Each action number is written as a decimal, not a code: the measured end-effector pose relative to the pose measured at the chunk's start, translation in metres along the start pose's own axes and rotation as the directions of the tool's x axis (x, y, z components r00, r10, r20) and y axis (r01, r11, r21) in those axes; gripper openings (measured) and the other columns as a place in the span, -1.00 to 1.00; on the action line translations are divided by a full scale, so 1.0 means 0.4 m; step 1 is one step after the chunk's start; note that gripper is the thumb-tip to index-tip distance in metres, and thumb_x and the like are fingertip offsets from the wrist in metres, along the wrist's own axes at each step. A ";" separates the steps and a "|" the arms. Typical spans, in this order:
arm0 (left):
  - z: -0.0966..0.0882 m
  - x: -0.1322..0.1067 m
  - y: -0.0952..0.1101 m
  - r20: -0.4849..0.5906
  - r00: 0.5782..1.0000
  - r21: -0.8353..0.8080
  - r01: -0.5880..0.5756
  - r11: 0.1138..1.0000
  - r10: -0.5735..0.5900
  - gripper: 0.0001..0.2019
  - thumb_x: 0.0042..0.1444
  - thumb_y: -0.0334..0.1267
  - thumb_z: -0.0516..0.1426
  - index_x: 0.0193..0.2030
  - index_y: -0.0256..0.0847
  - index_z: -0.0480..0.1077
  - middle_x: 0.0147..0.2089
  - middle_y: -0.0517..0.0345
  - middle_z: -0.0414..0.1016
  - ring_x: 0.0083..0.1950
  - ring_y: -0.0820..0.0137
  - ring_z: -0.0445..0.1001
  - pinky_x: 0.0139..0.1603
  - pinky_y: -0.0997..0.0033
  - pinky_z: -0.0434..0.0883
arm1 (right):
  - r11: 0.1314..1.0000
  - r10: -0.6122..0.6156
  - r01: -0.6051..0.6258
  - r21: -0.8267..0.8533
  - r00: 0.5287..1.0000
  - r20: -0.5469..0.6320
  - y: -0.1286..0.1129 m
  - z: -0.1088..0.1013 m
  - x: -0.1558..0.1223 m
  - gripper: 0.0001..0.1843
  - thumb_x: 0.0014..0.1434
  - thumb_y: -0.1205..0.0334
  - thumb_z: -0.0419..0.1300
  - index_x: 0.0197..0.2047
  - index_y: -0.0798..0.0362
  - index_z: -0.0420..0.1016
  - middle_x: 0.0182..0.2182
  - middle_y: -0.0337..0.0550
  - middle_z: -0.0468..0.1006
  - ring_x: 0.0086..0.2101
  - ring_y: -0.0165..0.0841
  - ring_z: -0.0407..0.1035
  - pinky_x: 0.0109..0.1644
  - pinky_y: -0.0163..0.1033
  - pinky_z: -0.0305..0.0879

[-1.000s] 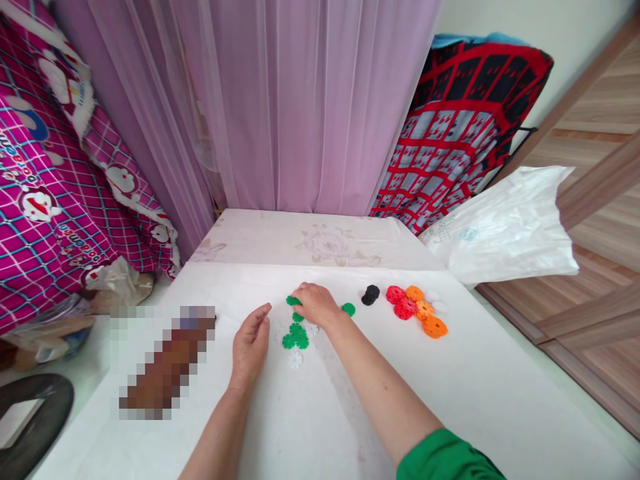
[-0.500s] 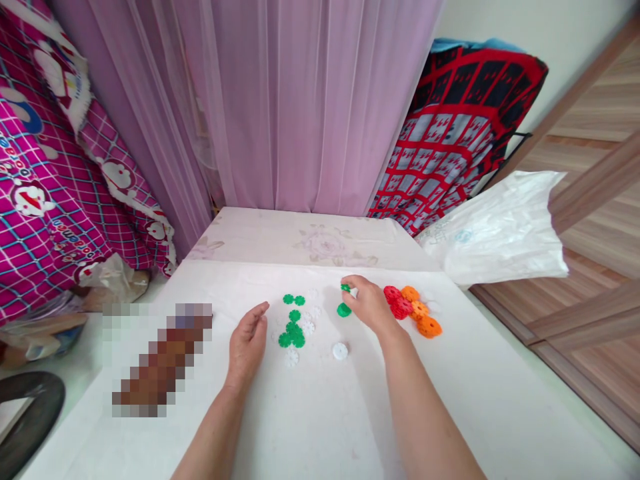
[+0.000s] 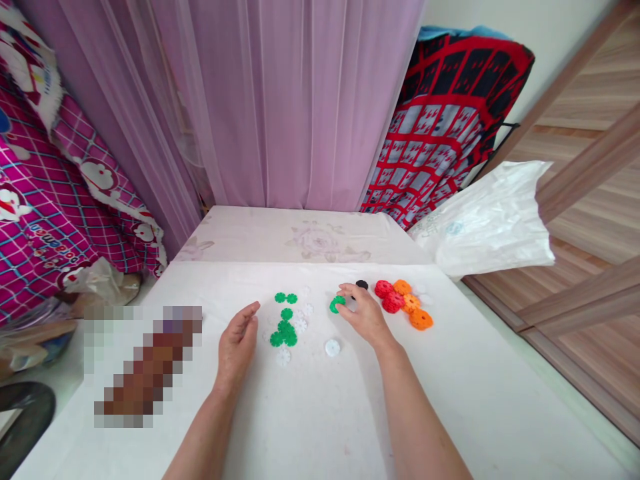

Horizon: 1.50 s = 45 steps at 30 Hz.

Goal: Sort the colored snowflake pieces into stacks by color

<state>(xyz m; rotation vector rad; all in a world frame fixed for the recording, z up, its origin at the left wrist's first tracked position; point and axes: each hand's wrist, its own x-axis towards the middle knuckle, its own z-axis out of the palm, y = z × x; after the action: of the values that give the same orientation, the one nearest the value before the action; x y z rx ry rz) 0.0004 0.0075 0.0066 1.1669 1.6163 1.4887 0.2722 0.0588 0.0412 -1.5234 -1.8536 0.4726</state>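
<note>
My right hand (image 3: 364,317) is over a small pile of green snowflake discs (image 3: 337,305). Its thumb is at the pile's right edge, and the forefinger sits apart from the thumb, just beyond the pile. My left hand (image 3: 238,340) rests on its side on the white cloth, fingers stretched out, holding nothing. Between the hands lie loose green snowflake discs (image 3: 284,333), two more green discs (image 3: 286,298) farther back, and white discs (image 3: 301,323). A white disc stack (image 3: 333,347) is nearer to me.
Right of my right hand are red discs (image 3: 393,302), orange discs (image 3: 421,319) and a black piece (image 3: 361,285). A white plastic bag (image 3: 493,220) hangs at the table's right edge. A pixelated patch (image 3: 150,367) covers something at left. A purple curtain (image 3: 280,100) hangs behind the table.
The green disc held in my right hand above the green pile has come down onto it. The thumb and forefinger have spread apart. My left hand keeps its pose; the view has shifted slightly.
</note>
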 end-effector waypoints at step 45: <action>0.001 0.003 -0.010 0.005 0.999 0.028 -0.047 0.999 0.046 -0.69 0.08 -0.12 0.09 -0.09 -0.16 0.47 0.04 0.04 0.53 0.09 0.27 0.46 0.22 0.14 0.29 | 0.949 -0.080 0.103 -0.299 0.993 0.086 -0.099 -0.013 0.081 -0.80 0.05 0.29 0.17 -0.22 -0.05 0.52 -0.23 -0.22 0.59 -0.16 -0.29 0.38 -0.07 -0.21 0.21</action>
<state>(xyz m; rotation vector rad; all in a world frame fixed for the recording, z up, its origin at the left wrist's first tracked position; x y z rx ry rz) -0.0003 0.0091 0.0030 1.2301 1.6216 1.4959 0.2450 0.0795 0.0797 -1.6245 -2.1195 0.2075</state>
